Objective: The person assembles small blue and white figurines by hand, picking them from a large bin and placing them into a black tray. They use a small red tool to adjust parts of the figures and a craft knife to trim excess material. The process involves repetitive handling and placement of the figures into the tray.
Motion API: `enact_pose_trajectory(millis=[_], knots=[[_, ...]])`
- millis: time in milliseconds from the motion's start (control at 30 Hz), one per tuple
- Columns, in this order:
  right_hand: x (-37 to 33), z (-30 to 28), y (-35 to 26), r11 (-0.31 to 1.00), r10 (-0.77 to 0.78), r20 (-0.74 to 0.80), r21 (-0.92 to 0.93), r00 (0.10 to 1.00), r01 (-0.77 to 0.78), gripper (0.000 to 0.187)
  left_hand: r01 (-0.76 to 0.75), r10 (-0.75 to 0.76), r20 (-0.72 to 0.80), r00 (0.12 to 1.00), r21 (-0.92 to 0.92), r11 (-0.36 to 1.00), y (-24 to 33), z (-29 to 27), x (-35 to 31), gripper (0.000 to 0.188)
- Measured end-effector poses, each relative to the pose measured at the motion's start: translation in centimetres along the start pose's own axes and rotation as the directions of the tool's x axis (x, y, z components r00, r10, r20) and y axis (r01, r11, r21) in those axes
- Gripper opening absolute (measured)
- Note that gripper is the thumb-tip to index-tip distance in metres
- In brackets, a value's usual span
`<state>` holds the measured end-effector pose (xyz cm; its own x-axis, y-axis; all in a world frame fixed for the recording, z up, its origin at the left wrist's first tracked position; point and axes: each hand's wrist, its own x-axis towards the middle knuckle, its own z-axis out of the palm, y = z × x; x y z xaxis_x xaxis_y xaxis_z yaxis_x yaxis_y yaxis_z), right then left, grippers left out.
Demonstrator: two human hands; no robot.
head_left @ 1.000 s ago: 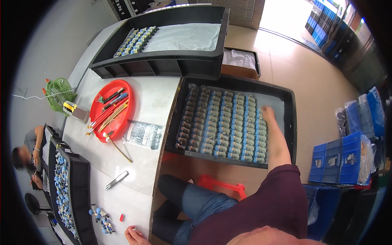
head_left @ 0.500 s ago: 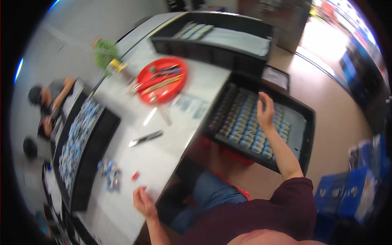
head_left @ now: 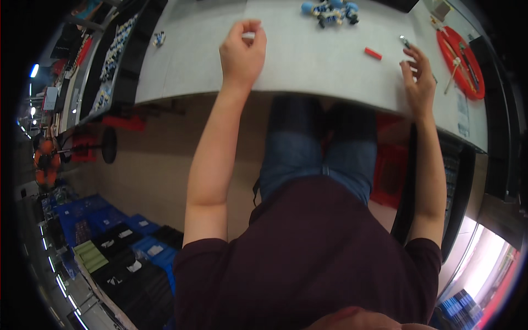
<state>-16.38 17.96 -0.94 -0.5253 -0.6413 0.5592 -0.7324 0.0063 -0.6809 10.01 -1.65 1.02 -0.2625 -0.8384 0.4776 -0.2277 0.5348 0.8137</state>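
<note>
My left hand (head_left: 243, 58) is raised above the near part of the white table (head_left: 308, 71), its fingers curled toward the thumb; whatever they hold, if anything, is hidden. On the right, my right hand (head_left: 421, 82) has its thumb and fingers apart over a slim knife-like tool (head_left: 405, 40) with a silver end. The fingers cover most of that tool. A short red piece (head_left: 373, 53) lies left of this hand. Farther back is a small cluster of blue, white and dark parts (head_left: 331, 12). One similar small part (head_left: 159, 39) sits alone at the table's left.
A red round tray (head_left: 461, 63) with several slim tools stands at the far right. Black bins are at the left, holding many small parts (head_left: 113, 63), and at lower right (head_left: 452, 181). Blue and black boxes (head_left: 137, 236) are stacked at lower left.
The view has swung left, away from the black bin of rows. My right hand has gone from above that bin to the table by the tool. My left hand's fingers are more curled.
</note>
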Motion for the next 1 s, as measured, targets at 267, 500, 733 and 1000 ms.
enact_pose_trajectory(millis=[267, 500, 733, 1000], knots=[[-0.1, 1.9, 3.0, 0.969, 0.245, 0.040, 0.009, 0.969, -0.245, 0.036, 0.087, -0.092, 0.083, 0.992, 0.067, 0.994, -5.3, 2.1, 0.1, 0.020], [-0.3, 1.9, 3.9, 0.970, 0.244, 0.027, 0.009, 0.969, -0.244, 0.034, -0.021, 0.017, 0.040, 0.999, 0.109, 0.994, -6.7, 2.6, 0.8, 0.019], [-0.3, 2.2, -0.6, 0.922, 0.360, -0.001, 0.156, 0.933, -0.355, 0.035, -0.070, 0.065, 0.043, 0.997, 0.131, 0.989, -7.2, 2.7, 1.2, 0.018], [-6.9, 1.3, -14.3, 0.247, -0.246, 0.678, 0.734, 0.692, -0.632, 0.043, 0.013, -0.021, 0.044, 0.999, 0.170, 0.985, -5.6, 1.4, -0.1, 0.020]])
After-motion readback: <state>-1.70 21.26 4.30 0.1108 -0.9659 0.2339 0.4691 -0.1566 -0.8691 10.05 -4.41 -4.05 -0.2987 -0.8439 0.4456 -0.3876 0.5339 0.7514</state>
